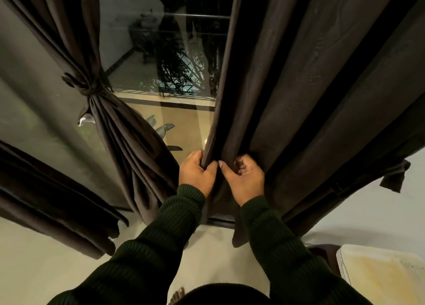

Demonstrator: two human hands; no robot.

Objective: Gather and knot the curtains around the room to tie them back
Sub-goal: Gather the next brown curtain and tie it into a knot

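I saw left hand [195, 172] and right hand [243, 178] both gripping loose curtain [287, 102] edge; fingertips hidden in folds. Knotted curtain [92, 88] hung left of it.

Layout at the glass door [161, 52]: a knotted brown fabric curtain [119, 125] hangs left of centre, a loose brown fabric curtain [299, 98] to the right. Left hand [195, 172] and right hand [243, 178] lie side by side on the loose curtain's inner edge. A cream cushion [379, 275] lies lower right.
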